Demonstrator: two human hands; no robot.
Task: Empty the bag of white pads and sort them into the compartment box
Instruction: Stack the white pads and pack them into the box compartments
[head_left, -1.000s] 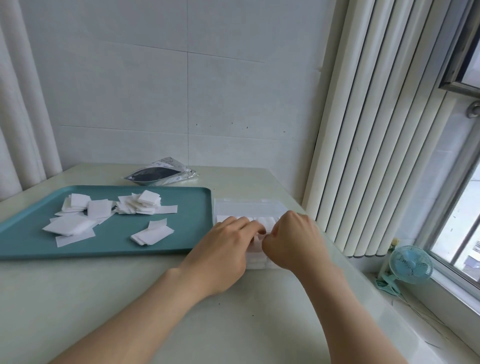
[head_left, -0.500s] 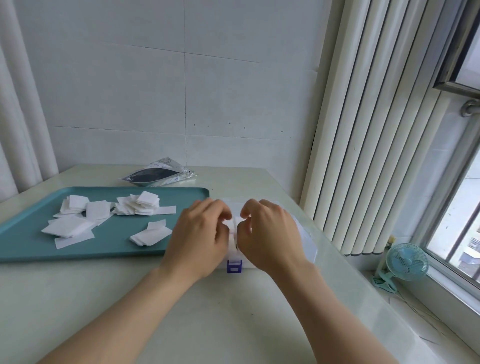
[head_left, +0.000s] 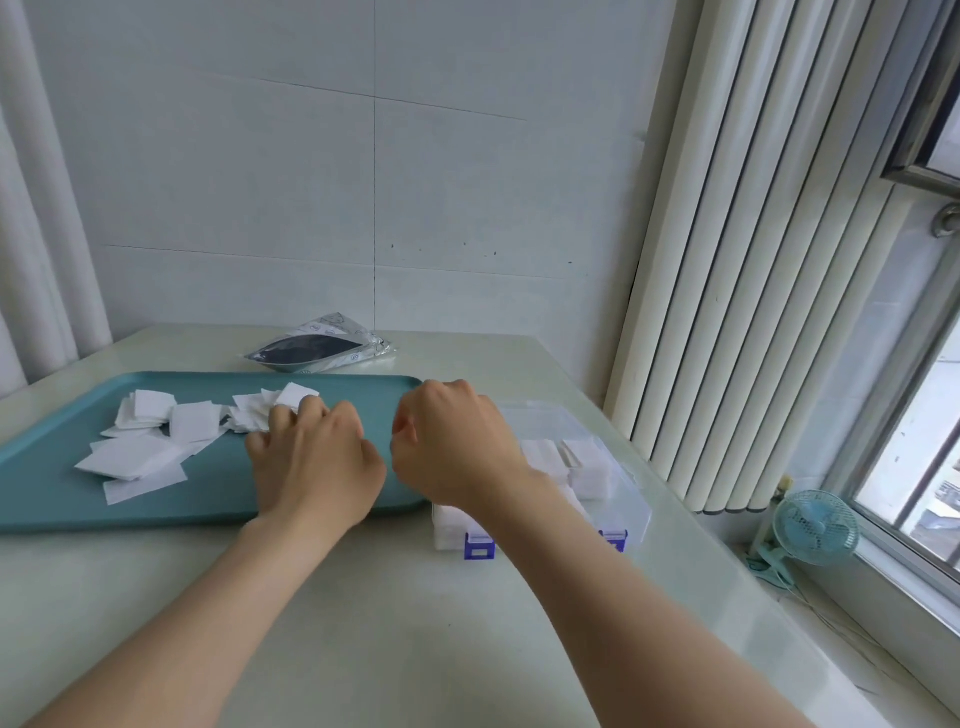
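Observation:
Several white pads (head_left: 150, 457) lie scattered on the teal tray (head_left: 218, 493). My left hand (head_left: 317, 457) is over the tray's middle with bent fingers, touching the pads (head_left: 296, 397) at the far pile and hiding a small pile under the palm. My right hand (head_left: 452, 441) hovers over the tray's right edge, fingers curled, with nothing visible in it. The clear compartment box (head_left: 623, 499) with blue latches stands right of the tray, partly behind my right wrist, stacks of pads inside. The silver and black bag (head_left: 317, 351) lies flat behind the tray.
Vertical blinds (head_left: 727, 312) hang at the right, close to the box. A small blue fan (head_left: 815, 527) sits on the window sill beyond the table's right edge. The tiled wall runs behind the table. Pale tabletop (head_left: 389, 623) stretches in front of the tray.
Both hands have left the compartment box and moved left to the tray. The box and its blue latches, covered by the hands before, now show.

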